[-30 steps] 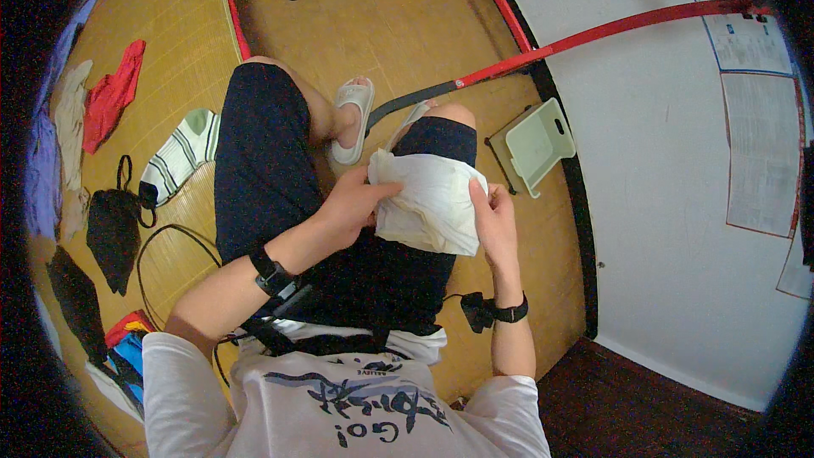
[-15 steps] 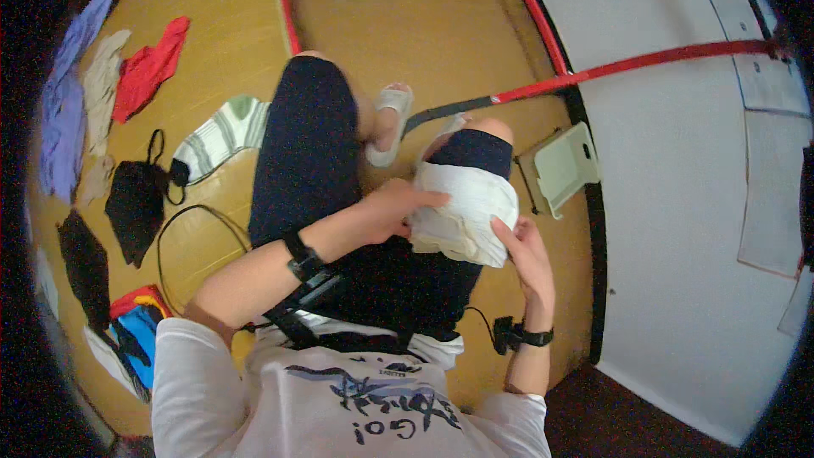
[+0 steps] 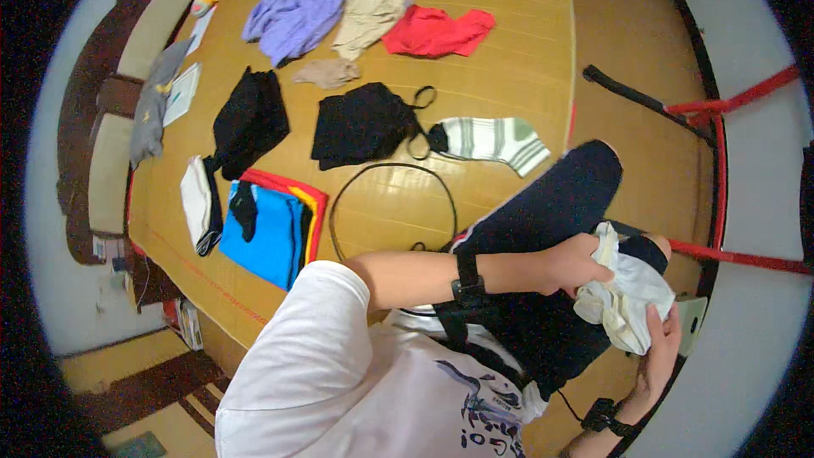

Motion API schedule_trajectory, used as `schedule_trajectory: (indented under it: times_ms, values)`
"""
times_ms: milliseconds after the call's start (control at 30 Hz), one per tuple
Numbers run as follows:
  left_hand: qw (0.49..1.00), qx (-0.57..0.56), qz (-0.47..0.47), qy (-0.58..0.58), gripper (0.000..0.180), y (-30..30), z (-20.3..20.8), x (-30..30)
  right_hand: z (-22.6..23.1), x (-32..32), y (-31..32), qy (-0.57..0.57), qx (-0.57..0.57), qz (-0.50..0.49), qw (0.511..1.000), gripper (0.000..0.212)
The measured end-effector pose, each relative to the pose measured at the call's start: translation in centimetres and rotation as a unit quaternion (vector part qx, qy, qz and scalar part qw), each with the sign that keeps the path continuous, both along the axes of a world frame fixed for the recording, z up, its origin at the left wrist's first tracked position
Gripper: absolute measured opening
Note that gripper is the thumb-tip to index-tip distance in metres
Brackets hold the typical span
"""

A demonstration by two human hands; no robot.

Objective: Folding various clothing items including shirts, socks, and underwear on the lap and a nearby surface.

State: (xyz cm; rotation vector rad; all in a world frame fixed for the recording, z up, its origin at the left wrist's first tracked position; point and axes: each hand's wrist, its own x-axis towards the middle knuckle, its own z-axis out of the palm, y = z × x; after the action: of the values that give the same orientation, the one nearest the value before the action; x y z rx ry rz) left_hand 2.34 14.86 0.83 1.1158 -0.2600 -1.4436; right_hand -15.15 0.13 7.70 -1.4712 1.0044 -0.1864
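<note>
Two hands, left hand [image 3: 577,265] and right hand [image 3: 660,348], fingers curled closed around one bunched white cloth [image 3: 623,293] above the raised knee [image 3: 644,250]; risk: loose folds may slip and unravel onto the floor [image 3: 509,51].

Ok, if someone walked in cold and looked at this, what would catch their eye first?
Probably the crumpled white cloth at lower right, gripped by both the left hand and the right hand over the person's dark-trousered lap. Next, the clothes scattered on the wooden floor: a red garment and a purple garment at the top, and a bright blue folded piece at left.
</note>
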Motion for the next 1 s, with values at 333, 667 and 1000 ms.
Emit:
schedule_trajectory:
  times_ms: [333,667,1000]
  values:
    - [0.971,-0.008,0.236,-0.042,0.037,15.3,3.7,7.6,5.1,16.8,8.3,-0.041,-0.036,0.273,0.961,0.040]
    - [0.878,0.021,0.478,-0.014,0.034,32.9,3.8,13.6,0.4,32.2,23.9,-0.081,0.003,0.519,0.851,0.045]
    - [0.837,0.034,0.544,-0.054,0.031,42.2,3.5,15.2,-2.2,36.7,32.0,-0.110,0.038,0.606,0.787,0.036]
